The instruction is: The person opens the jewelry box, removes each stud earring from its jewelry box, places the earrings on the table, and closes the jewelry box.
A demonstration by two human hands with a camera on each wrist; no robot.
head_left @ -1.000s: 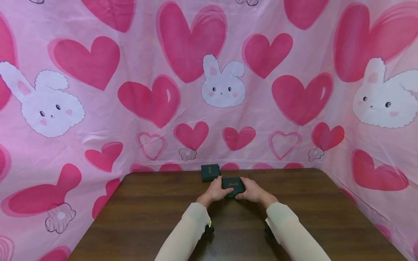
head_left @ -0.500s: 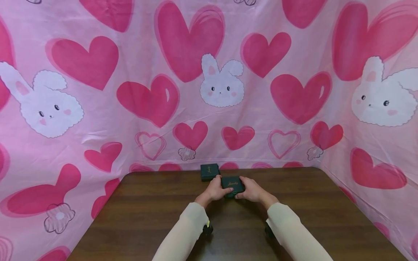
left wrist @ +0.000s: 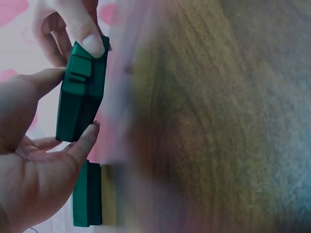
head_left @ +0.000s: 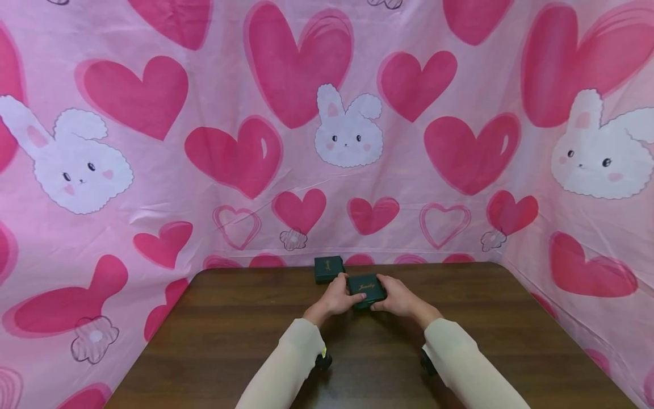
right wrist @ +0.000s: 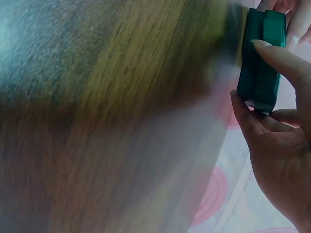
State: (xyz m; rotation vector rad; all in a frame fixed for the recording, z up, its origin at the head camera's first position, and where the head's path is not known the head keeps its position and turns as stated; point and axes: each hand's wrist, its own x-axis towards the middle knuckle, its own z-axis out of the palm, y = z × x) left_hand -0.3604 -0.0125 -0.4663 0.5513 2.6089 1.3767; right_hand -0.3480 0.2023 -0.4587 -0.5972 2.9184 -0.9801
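A dark green jewelry box (head_left: 367, 286) with gold lettering on its lid is held between both hands near the back of the table. My left hand (head_left: 337, 296) grips its left side, thumb on the front edge. On the opposite side, my right hand (head_left: 398, 296) grips it with the thumb at the front. The left wrist view shows the box (left wrist: 77, 104) with a small tab on its front, seemingly just off the tabletop. Its lid looks closed in the right wrist view, where the box (right wrist: 265, 63) is partly covered by fingers.
A second dark green box (head_left: 328, 268) with gold lettering stands behind and left of the hands, at the table's back edge. The brown wooden table (head_left: 230, 341) meets a pink cloth (head_left: 403, 176) with hearts and rabbits. Dark wrist devices (head_left: 323, 361) hang beneath the sleeves.
The held jewelry box has shifted slightly to the right and its lid now faces the head camera a little more. Both hands keep their grip; the second box stays put.
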